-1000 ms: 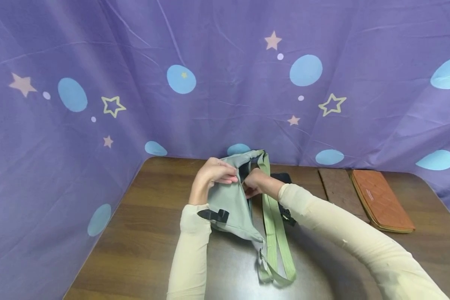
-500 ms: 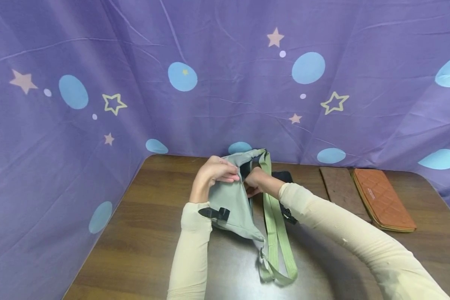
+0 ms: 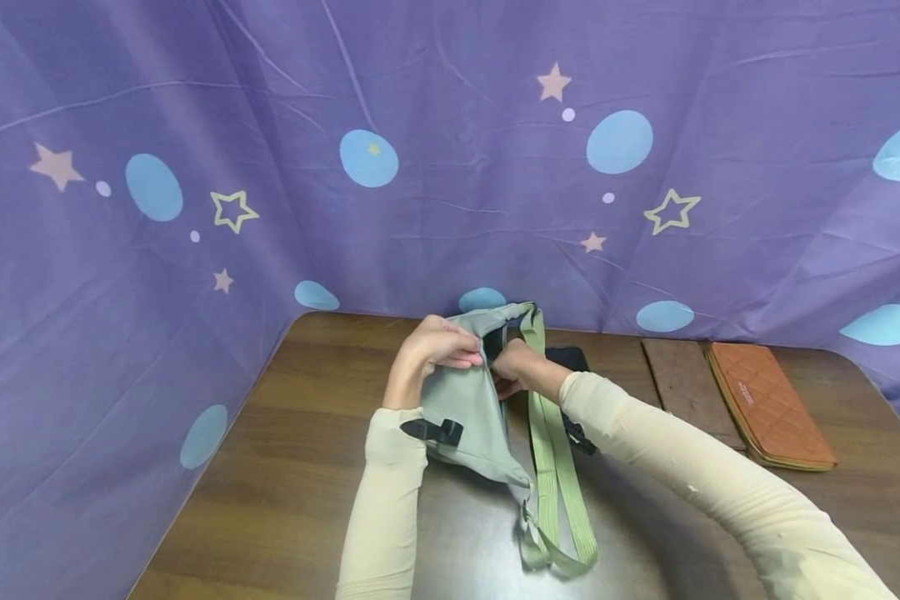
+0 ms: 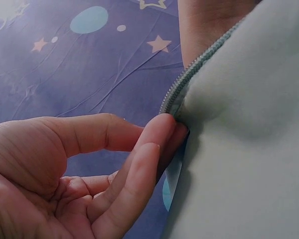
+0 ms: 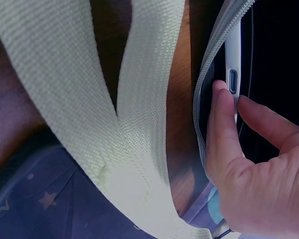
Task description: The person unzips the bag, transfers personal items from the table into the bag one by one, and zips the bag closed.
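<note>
A pale green sling bag (image 3: 461,408) stands on the table with its zipped mouth facing right. My left hand (image 3: 438,343) pinches the edge of that mouth between thumb and fingers; in the left wrist view the zipper teeth (image 4: 177,92) run up from the fingertips. My right hand (image 3: 519,367) reaches into the opening. Seen from the right wrist, its thumb and fingers pinch a thin white device with a charging port (image 5: 232,55), standing on edge inside the dark bag. Most of the device is hidden by the hand and bag. The light green strap (image 3: 547,467) hangs down beside the opening.
Right of the bag, a brown flat leather-like piece (image 3: 690,392) lies beside an orange quilted zip wallet (image 3: 768,404). Black pieces show near each cuff, one of them a black band (image 3: 431,431) at the left. A purple patterned curtain (image 3: 450,167) closes off the table's back and left.
</note>
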`<state>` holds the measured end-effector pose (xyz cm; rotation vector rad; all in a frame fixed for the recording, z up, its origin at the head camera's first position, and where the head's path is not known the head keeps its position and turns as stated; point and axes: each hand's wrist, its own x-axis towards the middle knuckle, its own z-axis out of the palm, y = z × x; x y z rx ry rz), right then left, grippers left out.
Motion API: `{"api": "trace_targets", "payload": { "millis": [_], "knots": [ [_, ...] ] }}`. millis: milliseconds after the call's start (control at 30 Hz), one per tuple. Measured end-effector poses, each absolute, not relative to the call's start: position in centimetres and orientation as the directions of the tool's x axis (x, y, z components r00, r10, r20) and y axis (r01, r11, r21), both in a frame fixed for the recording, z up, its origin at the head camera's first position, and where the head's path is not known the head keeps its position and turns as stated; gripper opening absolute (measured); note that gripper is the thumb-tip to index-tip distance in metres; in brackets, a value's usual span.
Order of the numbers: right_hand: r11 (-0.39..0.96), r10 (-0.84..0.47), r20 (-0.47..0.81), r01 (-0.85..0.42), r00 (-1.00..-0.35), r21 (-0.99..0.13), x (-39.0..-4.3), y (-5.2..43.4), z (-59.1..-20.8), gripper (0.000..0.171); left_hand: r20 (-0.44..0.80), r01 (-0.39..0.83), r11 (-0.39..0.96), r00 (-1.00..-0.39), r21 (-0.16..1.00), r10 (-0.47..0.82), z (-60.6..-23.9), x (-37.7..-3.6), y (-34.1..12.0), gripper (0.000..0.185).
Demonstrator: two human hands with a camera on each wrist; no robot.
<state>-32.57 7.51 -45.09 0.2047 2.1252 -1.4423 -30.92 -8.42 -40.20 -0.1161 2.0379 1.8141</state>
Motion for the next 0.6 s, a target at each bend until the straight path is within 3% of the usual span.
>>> {"api": "trace_targets", "payload": {
  "millis": [267, 500, 600],
  "knots": [
    [0.402, -0.175, -0.524, 0.425, -0.834, -0.811, -32.69, 7.51, -45.32, 0.013, -0.341, -0.314, 0.152, -0.918, 0.937, 0.204, -40.36, -30.83, -8.14, 0.009],
    [0.378, -0.171, -0.517, 0.429, -0.839, -0.82, -32.62, 7.49, -45.44, 0.012, -0.333, -0.302, 0.161, -0.916, 0.94, 0.225, -40.39, -30.74, -7.82, 0.033],
    [0.377, -0.171, -0.512, 0.424, -0.842, -0.823, -32.54, 7.5, -45.5, 0.015, -0.324, -0.297, 0.147, -0.921, 0.943, 0.218, -40.5, -30.8, -7.72, 0.023]
  ]
}}
